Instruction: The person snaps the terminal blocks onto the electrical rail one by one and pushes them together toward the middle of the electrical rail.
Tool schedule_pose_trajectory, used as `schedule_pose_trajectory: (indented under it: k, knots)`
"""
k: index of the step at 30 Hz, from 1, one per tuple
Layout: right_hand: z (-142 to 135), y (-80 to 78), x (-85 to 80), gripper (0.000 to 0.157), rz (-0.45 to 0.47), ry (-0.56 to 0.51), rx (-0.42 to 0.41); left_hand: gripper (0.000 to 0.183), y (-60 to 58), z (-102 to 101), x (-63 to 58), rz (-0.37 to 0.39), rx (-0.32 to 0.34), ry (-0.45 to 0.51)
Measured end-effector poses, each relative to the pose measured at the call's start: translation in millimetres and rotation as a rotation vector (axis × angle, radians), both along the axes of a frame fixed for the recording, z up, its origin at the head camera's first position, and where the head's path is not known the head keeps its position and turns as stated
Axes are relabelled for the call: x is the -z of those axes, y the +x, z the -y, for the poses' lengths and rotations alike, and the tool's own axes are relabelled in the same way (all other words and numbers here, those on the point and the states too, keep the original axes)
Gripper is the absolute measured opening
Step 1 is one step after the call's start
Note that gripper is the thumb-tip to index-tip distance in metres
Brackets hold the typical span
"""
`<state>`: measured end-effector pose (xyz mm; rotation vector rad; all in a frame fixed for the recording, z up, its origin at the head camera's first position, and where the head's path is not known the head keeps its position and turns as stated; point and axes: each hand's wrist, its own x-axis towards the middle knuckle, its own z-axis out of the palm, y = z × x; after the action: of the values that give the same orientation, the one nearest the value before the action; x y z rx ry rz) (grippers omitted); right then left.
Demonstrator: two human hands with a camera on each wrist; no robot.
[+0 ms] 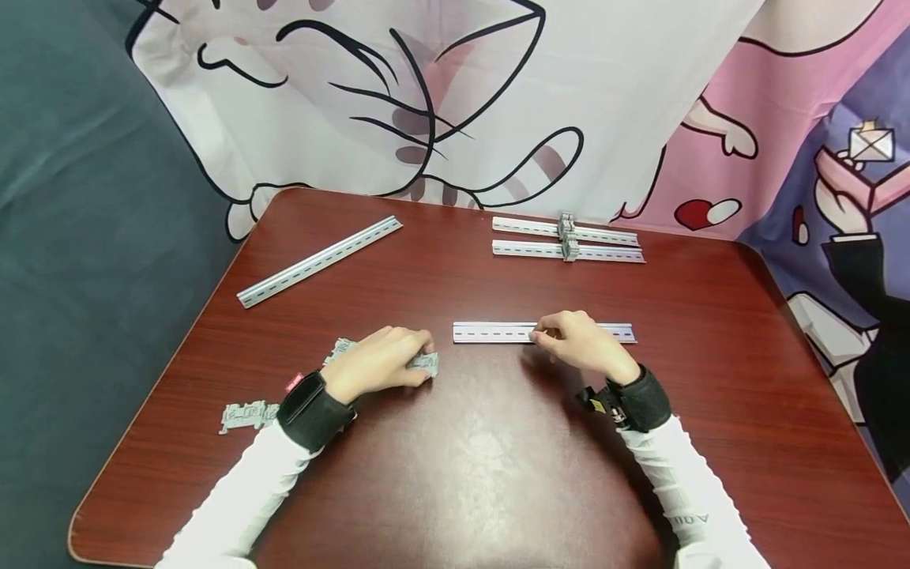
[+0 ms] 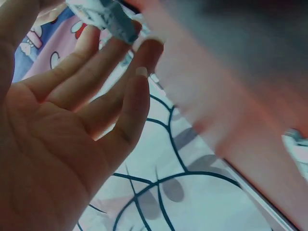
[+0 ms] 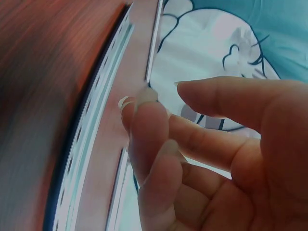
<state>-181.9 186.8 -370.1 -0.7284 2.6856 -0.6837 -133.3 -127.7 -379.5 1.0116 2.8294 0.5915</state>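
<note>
L hand (image 1: 380, 359), centre-left of frame, has thumb + forefinger pinching a grey terminal block (image 1: 426, 363); the L wrist view shows it up at the fingertips, part cut off by the top edge. Second grey block (image 1: 340, 348) pokes out just beyond the same hand; a third grey block (image 1: 247, 415) lies lower left, next to the black L wristband (image 1: 313, 411).

R hand (image 1: 579, 341), right of centre, is over the middle DIN rail (image 1: 490, 332): fingers loosely bent, small gap btw thumb & fingertips, nothing held. Can't tell if it touches the rail.

Another slotted rail (image 1: 320, 261) lies at a slant, upper left. Upper right: two more, a back rail (image 1: 522, 227) and a front rail (image 1: 522, 249), roughly parallel, w/ grey clip-on blocks (image 1: 569, 241) mid-length. All on a reddish-brown wood-grain table (image 1: 476, 442); cartoon-cat cloth (image 1: 611, 79) hangs behind, top of frame.
</note>
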Motion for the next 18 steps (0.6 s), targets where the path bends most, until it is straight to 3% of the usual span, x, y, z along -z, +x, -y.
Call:
schedule_pose_trajectory:
  k: [3, 6, 13, 18]
  knots:
    - [12.1, 0.4, 0.5, 0.020, 0.002, -0.010, -0.029, 0.017, -7.8, -9.8, -4.6, 0.048, 0.011, 0.036]
    - [24.0, 1.2, 0.0, 0.020, 0.009, -0.020, -0.057, 0.020, -13.8, -18.7, -7.7, 0.045, 0.020, 0.041]
    - [51.5, 2.5, -3.7, 0.024, 0.019, -0.060, -0.092, 0.022, -23.0, -34.8, -7.3, -0.034, 0.044, 0.091]
    - [63.9, 2.6, -5.0, 0.023, 0.009, -0.164, -0.072, 0.025, -26.2, -40.4, -2.4, -0.088, 0.100, 0.171]
